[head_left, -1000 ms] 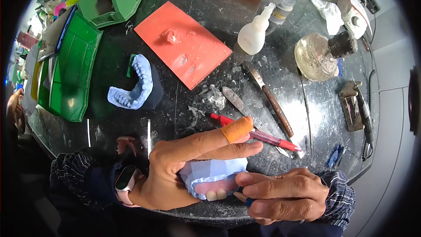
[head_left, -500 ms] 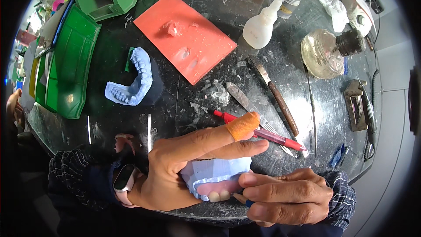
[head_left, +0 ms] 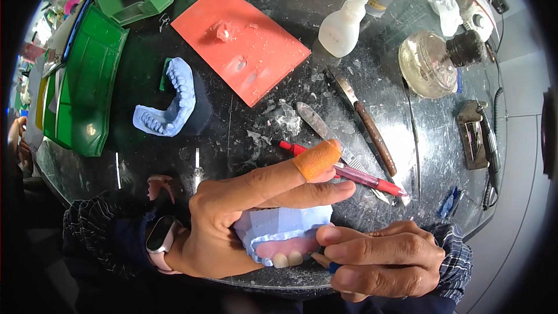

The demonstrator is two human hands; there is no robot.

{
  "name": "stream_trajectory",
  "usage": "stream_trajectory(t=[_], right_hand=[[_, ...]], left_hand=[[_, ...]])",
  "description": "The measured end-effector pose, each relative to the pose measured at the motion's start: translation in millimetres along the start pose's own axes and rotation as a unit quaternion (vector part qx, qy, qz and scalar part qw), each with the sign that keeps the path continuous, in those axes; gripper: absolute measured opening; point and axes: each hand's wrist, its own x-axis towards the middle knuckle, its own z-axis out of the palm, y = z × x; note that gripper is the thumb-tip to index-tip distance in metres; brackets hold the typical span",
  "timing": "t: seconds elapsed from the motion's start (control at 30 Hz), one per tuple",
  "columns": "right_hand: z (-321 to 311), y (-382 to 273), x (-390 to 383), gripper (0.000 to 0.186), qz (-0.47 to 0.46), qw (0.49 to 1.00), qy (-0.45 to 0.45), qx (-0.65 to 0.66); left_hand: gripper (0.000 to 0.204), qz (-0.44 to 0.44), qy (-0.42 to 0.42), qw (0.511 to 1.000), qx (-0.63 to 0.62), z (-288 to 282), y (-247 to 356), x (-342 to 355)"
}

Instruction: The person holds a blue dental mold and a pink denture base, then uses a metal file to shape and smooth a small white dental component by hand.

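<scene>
My left hand (head_left: 216, 224), with an orange bandage (head_left: 317, 160) on its index finger, grips a light-blue dental cast (head_left: 285, 222) at the near edge of the table. Pink wax (head_left: 273, 249) runs along the cast's side facing me, and two pale false teeth (head_left: 281, 260) are set in it. My right hand (head_left: 386, 259) pinches a blue pencil (head_left: 333, 267), its tan sharpened end pointing at the cast beside the teeth. Most of the pencil is hidden by the fingers, and I cannot tell whether its tip touches. The right fingertips rest close against the cast's right end.
Beyond my hands lie a red pen (head_left: 372, 180), a metal knife (head_left: 318, 123) and a wooden-handled knife (head_left: 372, 134). Further off are a second blue cast (head_left: 185, 102), a pink wax sheet (head_left: 244, 46), a white squeeze bottle (head_left: 340, 29), a glass burner (head_left: 427, 64) and a green tray (head_left: 87, 87).
The cast in my left hand has shifted slightly left in view. My right hand has moved a little right, and the pencil's pointed end shows more.
</scene>
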Motion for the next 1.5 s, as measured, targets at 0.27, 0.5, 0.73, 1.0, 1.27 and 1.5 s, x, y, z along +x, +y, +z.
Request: stream_trajectory(t=[0.27, 0.5, 0.73, 1.0, 1.27, 1.5], right_hand=[[9.1, -1.1, 0.6, 0.032, 0.017, 0.998, 0.057, -0.030], [7.7, -1.1, 1.3, 0.031, 0.027, 0.998, 0.049, -0.039], [4.5, 1.2, -0.8, 0.030, -0.002, 0.999, 0.034, -0.020], [-2.3, 35.0, 9.3, 0.025, -0.267, 0.955, -0.008, -0.127], [-3.2, 33.8, 0.2, 0.023, -0.254, 0.957, 0.013, -0.143], [9.4, 9.3, -15.8, 0.018, 0.075, 0.959, 0.215, 0.166]], left_hand=[[0.080, -0.008, -0.007, 1.000, -0.013, -1.8, -1.3, -0.9], [0.081, -0.014, -0.003, 1.000, -0.023, -1.1, -1.7, -1.7], [0.081, -0.004, 0.017, 1.000, -0.001, 3.8, 0.8, -0.1], [0.082, -0.019, 0.004, 1.000, 0.010, 2.2, 5.0, -1.6], [0.081, -0.025, 0.002, 1.000, -0.011, 2.0, 7.5, -2.8], [0.082, -0.039, -0.007, 0.983, -0.178, 3.9, 2.4, -3.2]])
